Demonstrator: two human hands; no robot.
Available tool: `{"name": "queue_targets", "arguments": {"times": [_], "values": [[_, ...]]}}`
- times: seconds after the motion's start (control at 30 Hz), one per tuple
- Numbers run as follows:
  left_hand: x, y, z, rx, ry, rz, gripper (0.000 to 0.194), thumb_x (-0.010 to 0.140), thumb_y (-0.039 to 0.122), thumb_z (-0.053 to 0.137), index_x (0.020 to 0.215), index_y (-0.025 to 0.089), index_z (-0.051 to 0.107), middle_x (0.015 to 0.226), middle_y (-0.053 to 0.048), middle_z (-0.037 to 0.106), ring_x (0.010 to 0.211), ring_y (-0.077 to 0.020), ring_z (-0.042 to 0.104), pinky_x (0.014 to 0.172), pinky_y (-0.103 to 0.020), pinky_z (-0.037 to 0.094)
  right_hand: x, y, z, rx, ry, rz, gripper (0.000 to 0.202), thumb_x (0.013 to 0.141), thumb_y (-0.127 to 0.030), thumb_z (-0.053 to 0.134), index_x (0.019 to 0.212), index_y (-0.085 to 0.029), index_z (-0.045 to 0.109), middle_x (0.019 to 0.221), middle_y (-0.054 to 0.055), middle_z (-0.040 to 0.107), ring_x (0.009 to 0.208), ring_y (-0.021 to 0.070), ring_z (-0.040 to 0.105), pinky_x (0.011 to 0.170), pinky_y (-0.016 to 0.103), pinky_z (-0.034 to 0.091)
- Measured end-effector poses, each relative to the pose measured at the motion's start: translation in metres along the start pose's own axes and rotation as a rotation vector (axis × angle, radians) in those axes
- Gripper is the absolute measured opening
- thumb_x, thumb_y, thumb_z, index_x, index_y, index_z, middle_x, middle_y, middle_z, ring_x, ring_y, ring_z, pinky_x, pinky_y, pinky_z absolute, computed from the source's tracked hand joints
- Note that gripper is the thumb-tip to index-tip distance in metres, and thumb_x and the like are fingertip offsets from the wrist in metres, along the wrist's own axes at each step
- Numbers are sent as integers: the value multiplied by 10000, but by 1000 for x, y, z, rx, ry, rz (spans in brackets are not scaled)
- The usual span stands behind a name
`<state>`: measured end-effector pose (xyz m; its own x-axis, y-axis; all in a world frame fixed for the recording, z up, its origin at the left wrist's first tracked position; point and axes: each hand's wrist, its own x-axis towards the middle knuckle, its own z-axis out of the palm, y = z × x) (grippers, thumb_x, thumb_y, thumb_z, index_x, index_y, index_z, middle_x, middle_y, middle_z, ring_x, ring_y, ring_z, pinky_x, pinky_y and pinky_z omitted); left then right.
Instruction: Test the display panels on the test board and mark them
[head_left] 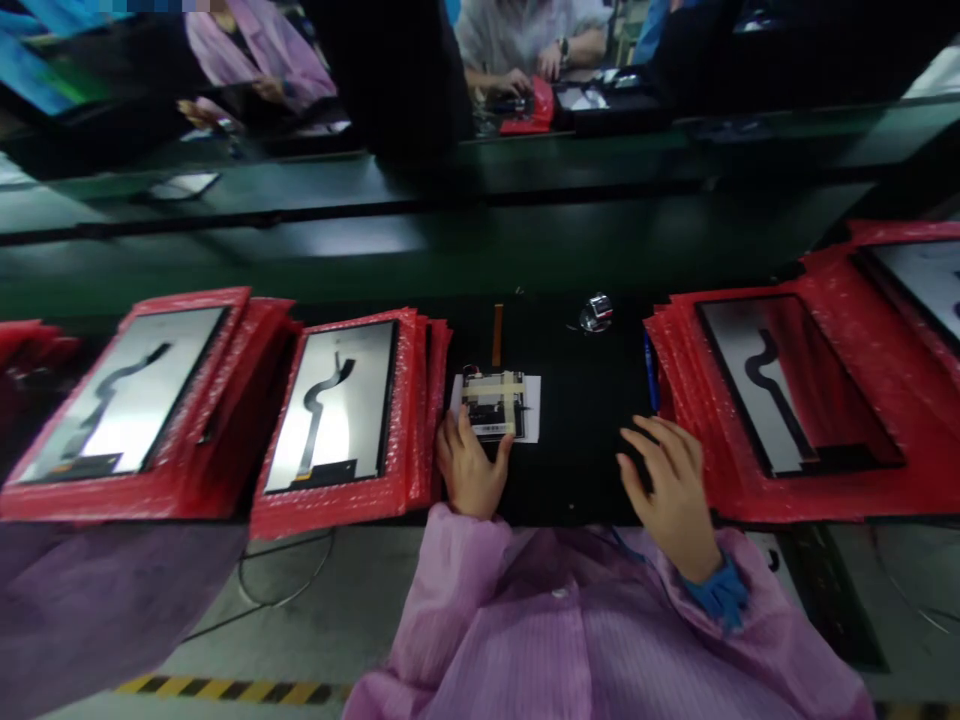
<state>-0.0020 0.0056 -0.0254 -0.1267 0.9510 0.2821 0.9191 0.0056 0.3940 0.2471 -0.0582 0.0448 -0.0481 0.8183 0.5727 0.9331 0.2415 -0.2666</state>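
Black board (491,400) touches left hand (472,468), barcode edge (493,429) nearward, long axis unclear.

Dark green bench (480,265) runs across, black rail (420,208) along it. Grey floor (337,625) below the near edge, yellow-black striped tape (232,690) lower left. Whitish light reflecting off bench surface.

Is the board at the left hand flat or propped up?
Flat: the board lies on the white sheet, its broad face upward.
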Motion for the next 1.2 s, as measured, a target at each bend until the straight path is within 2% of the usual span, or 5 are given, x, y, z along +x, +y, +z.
{"name": "queue_targets", "arguments": {"times": [0.23, 0.43, 0.8, 1.0, 1.2], "values": [[2, -2, -2, -96, 12, -15, 820, 910, 613, 509, 1501, 70, 341, 1474, -273, 453, 1400, -418, 381, 1149, -608, 308, -51, 49, -62, -396, 44, 312, 411, 898, -463, 640, 1124, -127, 572, 1229, 220, 577, 1163, 366, 551, 987, 580, 437], [2, -4, -1, -109, 18, -32, 796, 904, 620, 519, 1491, 108, 355, 1490, -251, 441, 1422, -411, 355, 1155, -616, 274, -58, 61, -65, -255, 193, 310, 118, 947, -301, 601, 929, -184, 611, 1046, 114, 656, 981, 236, 608, 891, 412, 450], [0, -7, 0, -201, 83, 34, 729, 914, 551, 544, 1470, 112, 372, 1462, -256, 450, 1421, -385, 380, 1165, -605, 295, -50, 44, -55, -170, 337, 242, 100, 911, -212, 641, 834, -208, 577, 836, 31, 668, 780, 175, 624, 782, 354, 471], [0, -3, -3, -188, 88, 47, 687, 939, 512, 527, 1463, 92, 383, 1471, -272, 433, 1424, -392, 370, 1155, -617, 302, -59, 58, -57, -272, 189, 216, 386, 861, -399, 695, 1158, -179, 581, 1241, 171, 618, 1146, 326, 578, 984, 546, 448], [-8, 14, -6, -235, 244, 192, 477, 949, 366, 568, 1374, 164, 492, 1427, -205, 487, 1409, -366, 385, 1140, -597, 346, -61, 72, -57, -263, 290, 114, 81, 923, -277, 619, 961, -211, 644, 1134, 116, 675, 991, 281, 624, 881, 484, 467]]}}
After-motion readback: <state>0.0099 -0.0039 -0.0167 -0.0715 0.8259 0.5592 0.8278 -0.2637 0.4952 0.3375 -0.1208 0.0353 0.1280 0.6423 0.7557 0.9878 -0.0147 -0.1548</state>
